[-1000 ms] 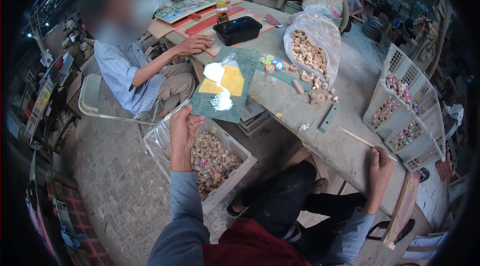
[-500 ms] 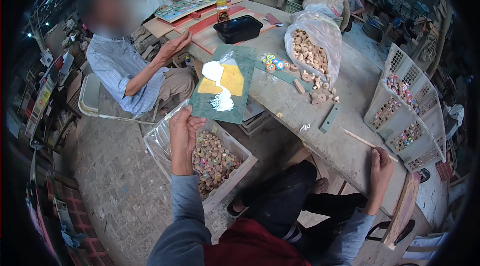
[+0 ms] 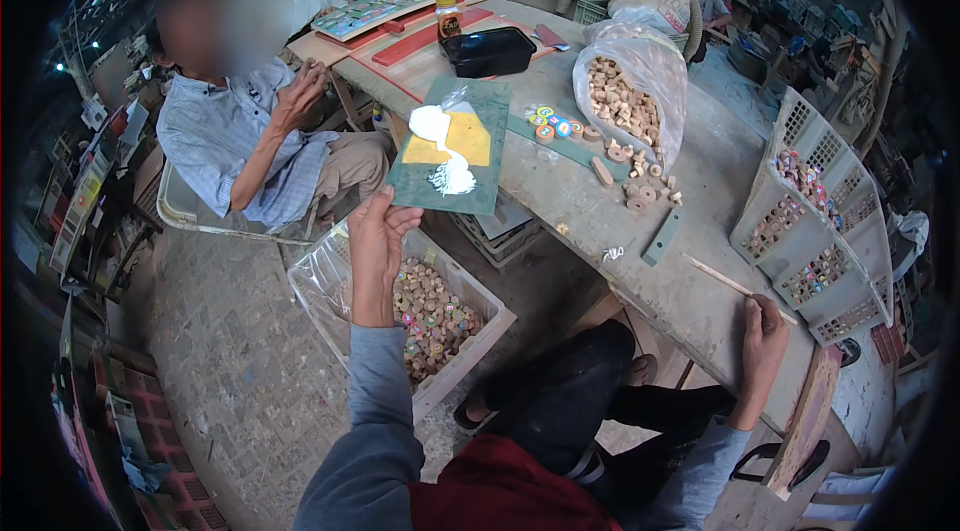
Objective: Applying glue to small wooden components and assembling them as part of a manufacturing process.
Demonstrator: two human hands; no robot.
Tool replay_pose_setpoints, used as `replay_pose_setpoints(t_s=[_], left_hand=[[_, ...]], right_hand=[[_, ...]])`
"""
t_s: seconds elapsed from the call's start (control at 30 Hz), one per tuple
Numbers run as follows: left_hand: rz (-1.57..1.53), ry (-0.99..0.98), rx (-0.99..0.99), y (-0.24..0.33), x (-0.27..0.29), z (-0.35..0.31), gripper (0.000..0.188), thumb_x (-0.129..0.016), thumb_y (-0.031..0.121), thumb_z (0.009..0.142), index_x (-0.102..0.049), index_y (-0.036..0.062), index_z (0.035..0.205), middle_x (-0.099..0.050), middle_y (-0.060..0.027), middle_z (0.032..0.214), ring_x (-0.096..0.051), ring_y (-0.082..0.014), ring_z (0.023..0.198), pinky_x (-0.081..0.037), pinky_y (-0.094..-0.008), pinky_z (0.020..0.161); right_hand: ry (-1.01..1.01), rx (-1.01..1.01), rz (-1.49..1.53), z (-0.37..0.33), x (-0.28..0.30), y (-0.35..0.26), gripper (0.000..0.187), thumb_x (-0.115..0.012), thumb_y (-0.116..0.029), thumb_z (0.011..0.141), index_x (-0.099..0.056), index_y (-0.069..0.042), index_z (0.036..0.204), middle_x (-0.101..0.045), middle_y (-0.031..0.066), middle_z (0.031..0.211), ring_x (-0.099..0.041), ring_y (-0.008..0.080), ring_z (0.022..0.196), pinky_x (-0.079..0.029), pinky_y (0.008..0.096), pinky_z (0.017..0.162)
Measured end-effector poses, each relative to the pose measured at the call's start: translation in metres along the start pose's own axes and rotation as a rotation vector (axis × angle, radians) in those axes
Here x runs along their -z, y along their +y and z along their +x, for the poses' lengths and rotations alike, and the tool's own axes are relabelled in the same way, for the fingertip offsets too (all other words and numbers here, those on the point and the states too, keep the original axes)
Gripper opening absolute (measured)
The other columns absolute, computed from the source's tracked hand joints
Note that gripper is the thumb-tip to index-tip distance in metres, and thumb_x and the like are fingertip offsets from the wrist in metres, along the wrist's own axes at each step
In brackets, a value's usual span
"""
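Note:
My left hand (image 3: 378, 236) pinches the near edge of a dark green board (image 3: 485, 186), held up off the table's left edge. On the board lie a yellow patch (image 3: 473, 143) and thick white paste (image 3: 455, 176) in two blobs joined by a thin streak. At the right edge of the table, my right hand (image 3: 763, 336) has its fingers closed around a thin wooden stick (image 3: 718, 274), which slants across the tabletop. Below my left hand stands a plastic-lined crate (image 3: 465, 379) full of small round wooden pieces (image 3: 432, 316), partly hidden by my forearm.
A plastic bag (image 3: 660, 61) spills wooden pieces onto the table (image 3: 575, 196), near round coloured letter discs (image 3: 555, 126). A black tray (image 3: 490, 53) and a yellow-capped jar (image 3: 448, 16) stand farther back. To the right is a tilted grey basket (image 3: 850, 231). A person (image 3: 235, 141) sits at left.
My left hand and the board have shifted slightly up and to the right. The seated person's outstretched hand has drawn back toward the chest. My right hand stays nearly still.

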State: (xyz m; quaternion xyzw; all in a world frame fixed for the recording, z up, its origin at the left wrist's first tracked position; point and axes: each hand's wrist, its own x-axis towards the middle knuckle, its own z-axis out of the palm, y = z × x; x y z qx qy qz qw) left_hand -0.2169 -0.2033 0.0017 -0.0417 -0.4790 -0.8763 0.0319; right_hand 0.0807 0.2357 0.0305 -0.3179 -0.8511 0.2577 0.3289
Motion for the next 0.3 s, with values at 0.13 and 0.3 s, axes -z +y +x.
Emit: replay_pose_setpoints(t_s=[0.13, 0.3], left_hand=[[0.003, -0.015, 0.012, -0.005, -0.005, 0.017, 0.026, -0.06, 0.018, 0.098, -0.066, -0.0063, 0.103, -0.072, -0.0157, 0.084, -0.072, -0.0213, 0.068, -0.059, -0.0295, 0.062], [-0.024, -0.022, 0.017, -0.018, -0.013, 0.046, 0.029, -0.061, 0.02, 0.097, -0.063, -0.0061, 0.108, -0.072, -0.0157, 0.085, -0.073, -0.0212, 0.071, -0.058, -0.0288, 0.065]], right_hand=[[-0.007, -0.012, -0.002, 0.0, 0.0, 0.001, 0.029, -0.061, -0.024, 0.097, -0.07, 0.002, 0.106, -0.07, 0.0167, 0.085, -0.064, 0.0188, 0.079, -0.049, 0.0319, 0.074], [-0.008, 0.01, -0.02, 0.001, 0.0, -0.001, 0.028, -0.061, -0.025, 0.098, -0.07, 0.0, 0.107, -0.071, 0.016, 0.084, -0.063, 0.0185, 0.078, -0.049, 0.0317, 0.074]])
